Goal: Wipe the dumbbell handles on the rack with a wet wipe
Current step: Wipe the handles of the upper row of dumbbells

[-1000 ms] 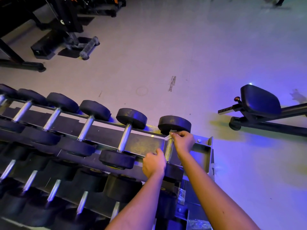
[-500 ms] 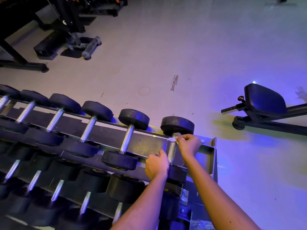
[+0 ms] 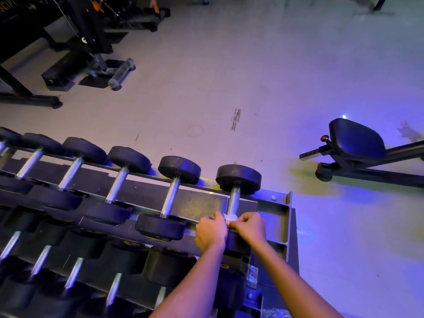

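The rightmost dumbbell (image 3: pixel 238 177) lies on the top shelf of the rack (image 3: pixel 278 210), with its steel handle (image 3: pixel 234 200) bare at the far end. A white wet wipe (image 3: pixel 230 217) is wrapped round the near end of that handle. My left hand (image 3: pixel 211 230) and my right hand (image 3: pixel 250 227) sit side by side at the near end, fingers curled, and both pinch the wipe between them. The near head of the dumbbell is mostly hidden under my hands.
Several more dumbbells (image 3: pixel 179 171) fill the top shelf to the left, and a lower shelf (image 3: pixel 167 265) holds others. A padded bench (image 3: pixel 355 138) stands on the floor at the right. Dark machine frames (image 3: pixel 75 42) stand at the far left.
My right hand has slid with the wipe from the far end of the handle down to the near end, meeting my left hand there.
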